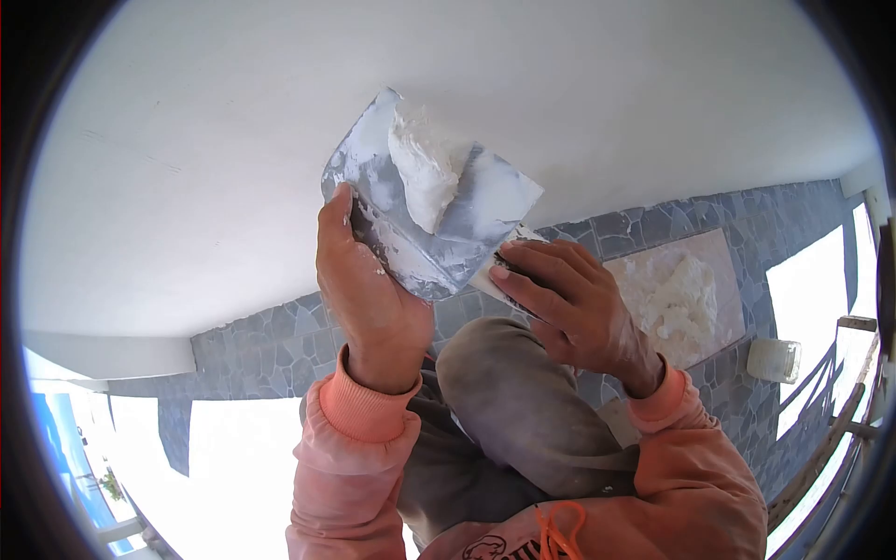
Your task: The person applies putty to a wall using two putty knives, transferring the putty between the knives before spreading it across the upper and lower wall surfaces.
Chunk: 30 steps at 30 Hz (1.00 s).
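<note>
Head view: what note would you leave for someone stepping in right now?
Left hand grips the wide metal blade, which carries a lump of white putty.
Right hand holds a small scraper against the blade's lower edge.
A board bearing a putty pile lies on the stone floor.
Done: blade loaded. Left: lump not yet spread.

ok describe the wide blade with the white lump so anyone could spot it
Start at the big white wall filling the top of the view; against its lower middle the left hand grips a wide grey metal blade. Unlike the smaller knife in the right hand below it, this one carries a thick lump of white putty.
</note>
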Available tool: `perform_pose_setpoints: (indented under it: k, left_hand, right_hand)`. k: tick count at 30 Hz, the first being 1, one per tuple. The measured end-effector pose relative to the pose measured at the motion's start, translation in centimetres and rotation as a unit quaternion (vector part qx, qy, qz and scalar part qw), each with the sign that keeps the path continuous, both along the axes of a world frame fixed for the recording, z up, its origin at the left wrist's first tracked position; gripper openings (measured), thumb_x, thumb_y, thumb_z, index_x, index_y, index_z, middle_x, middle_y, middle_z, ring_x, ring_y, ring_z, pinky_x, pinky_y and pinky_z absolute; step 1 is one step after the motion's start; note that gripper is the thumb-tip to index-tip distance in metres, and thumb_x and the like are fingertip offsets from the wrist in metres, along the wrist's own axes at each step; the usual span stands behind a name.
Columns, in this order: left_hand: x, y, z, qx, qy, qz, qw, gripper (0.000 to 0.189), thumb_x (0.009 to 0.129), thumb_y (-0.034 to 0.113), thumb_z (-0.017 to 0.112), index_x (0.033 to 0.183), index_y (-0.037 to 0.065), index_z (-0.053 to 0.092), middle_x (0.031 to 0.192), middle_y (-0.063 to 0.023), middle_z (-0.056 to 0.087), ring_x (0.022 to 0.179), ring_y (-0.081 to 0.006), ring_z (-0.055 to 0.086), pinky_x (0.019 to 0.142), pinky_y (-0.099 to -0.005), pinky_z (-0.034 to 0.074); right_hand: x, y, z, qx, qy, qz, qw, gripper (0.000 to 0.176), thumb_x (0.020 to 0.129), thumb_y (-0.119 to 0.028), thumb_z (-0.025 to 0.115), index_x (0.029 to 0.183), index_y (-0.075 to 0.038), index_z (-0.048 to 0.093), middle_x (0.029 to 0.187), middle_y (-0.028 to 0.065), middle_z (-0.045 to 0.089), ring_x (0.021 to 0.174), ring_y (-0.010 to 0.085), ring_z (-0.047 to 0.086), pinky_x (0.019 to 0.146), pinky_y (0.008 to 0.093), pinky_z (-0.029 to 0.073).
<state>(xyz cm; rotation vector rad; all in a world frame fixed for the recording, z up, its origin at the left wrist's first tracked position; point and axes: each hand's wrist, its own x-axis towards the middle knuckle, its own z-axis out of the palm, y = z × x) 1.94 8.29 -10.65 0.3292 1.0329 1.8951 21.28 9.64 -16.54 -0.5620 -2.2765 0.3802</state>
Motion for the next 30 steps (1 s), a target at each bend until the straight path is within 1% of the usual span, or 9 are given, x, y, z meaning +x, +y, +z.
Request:
perform_pose_setpoints:
  k: [12, 19, 20, 22, 24, 26, 27, 28, 30]
  left_hand:
    - [-0.2, 0.0, 0.1, 0.012, -0.018, -0.001, 1.0, 0.042, 0.098, 0.029, 0.045, 0.128, 0.0, 0.049, 0.121, -0.0134, 0.059, 0.108, -0.0274, 0.061, 0.095, -0.0402, 0.049]
    - [-0.2, -0.4, 1.0, -0.005, 0.037, 0.017, 0.999, 0.045, 0.098, 0.03, 0.045, 0.131, -0.001, 0.045, 0.123, -0.0143, 0.058, 0.109, -0.0274, 0.063, 0.092, -0.039, 0.052]
    - [-0.5, -0.5, 0.7, 0.005, 0.056, 0.013, 0.998, 0.046, 0.098, 0.03, 0.045, 0.131, -0.001, 0.045, 0.123, -0.0146, 0.058, 0.109, -0.0272, 0.063, 0.09, -0.0375, 0.054]
    - [-0.5, -0.8, 1.0, -0.01, 0.05, 0.02, 0.999, 0.045, 0.098, 0.031, 0.047, 0.131, -0.001, 0.047, 0.123, -0.0137, 0.058, 0.111, -0.0267, 0.063, 0.092, -0.0374, 0.053]
    - [-0.7, -1.0, 0.9, -0.029, 0.076, 0.029, 0.996, 0.044, 0.098, 0.031, 0.049, 0.129, -0.001, 0.049, 0.122, -0.0125, 0.059, 0.113, -0.0264, 0.061, 0.096, -0.0382, 0.05]
    - [-1.0, -1.1, 0.6, -0.035, 0.111, 0.023, 0.993, 0.045, 0.098, 0.032, 0.05, 0.129, -0.001, 0.05, 0.121, -0.0124, 0.06, 0.113, -0.0261, 0.061, 0.096, -0.0378, 0.05]
    - [-1.1, -1.1, 0.5, -0.041, 0.119, 0.015, 0.992, 0.046, 0.097, 0.032, 0.05, 0.13, 0.0, 0.05, 0.121, -0.0123, 0.06, 0.112, -0.026, 0.062, 0.095, -0.0377, 0.051]
    - [-1.2, -1.0, 0.5, -0.047, 0.126, 0.007, 0.991, 0.046, 0.097, 0.032, 0.051, 0.13, 0.0, 0.05, 0.121, -0.0123, 0.059, 0.112, -0.0258, 0.062, 0.095, -0.0376, 0.051]
    - [-0.8, -0.8, 0.7, -0.058, 0.126, 0.007, 0.99, 0.047, 0.096, 0.033, 0.052, 0.13, 0.001, 0.05, 0.121, -0.0119, 0.059, 0.109, -0.0253, 0.064, 0.092, -0.037, 0.053]
  right_hand:
    - [-1.7, -1.2, 0.1, 0.1, -0.044, -0.042, 0.993, 0.045, 0.078, -0.01, 0.065, 0.122, -0.009, 0.063, 0.12, 0.0151, 0.061, 0.108, 0.0303, 0.061, 0.09, 0.0424, 0.049]
    - [1.7, 0.0, -5.5, -0.17, 0.018, -0.111, 0.979, 0.05, 0.08, 0.001, 0.058, 0.13, -0.007, 0.059, 0.114, 0.018, 0.063, 0.1, 0.0301, 0.064, 0.087, 0.0386, 0.051]
    - [2.3, 0.4, -7.7, -0.264, 0.053, -0.142, 0.952, 0.051, 0.081, 0.001, 0.057, 0.132, -0.007, 0.057, 0.111, 0.0181, 0.064, 0.096, 0.0303, 0.065, 0.084, 0.0372, 0.052]
    - [4.0, 2.6, -11.9, -0.558, -0.017, -0.292, 0.777, 0.047, 0.084, -0.002, 0.058, 0.13, -0.001, 0.054, 0.1, 0.018, 0.066, 0.089, 0.0287, 0.067, 0.079, 0.035, 0.052]
    - [6.3, 4.5, -26.2, -0.655, 0.4, -0.157, 0.622, 0.035, 0.086, -0.01, 0.061, 0.12, -0.002, 0.058, 0.107, 0.0194, 0.064, 0.095, 0.0262, 0.066, 0.078, 0.0357, 0.053]
    - [8.3, 5.4, -30.4, -0.429, 0.06, -0.237, 0.87, 0.031, 0.085, -0.01, 0.062, 0.115, -0.001, 0.058, 0.106, 0.0179, 0.062, 0.095, 0.0252, 0.065, 0.079, 0.0379, 0.053]
    - [8.8, 6.0, -31.9, -0.276, -0.122, -0.255, 0.919, 0.029, 0.085, -0.01, 0.062, 0.112, -0.001, 0.057, 0.106, 0.0172, 0.062, 0.095, 0.0246, 0.064, 0.079, 0.039, 0.054]
    - [8.5, 7.0, -33.1, -0.467, 0.098, -0.25, 0.843, 0.029, 0.085, -0.011, 0.063, 0.111, -0.001, 0.057, 0.106, 0.017, 0.061, 0.096, 0.0261, 0.064, 0.081, 0.0412, 0.053]
    - [7.6, 9.1, -35.5, -0.707, 0.493, -0.177, 0.476, 0.029, 0.084, -0.013, 0.063, 0.109, 0.0, 0.055, 0.108, 0.0165, 0.06, 0.097, 0.029, 0.063, 0.085, 0.0456, 0.053]
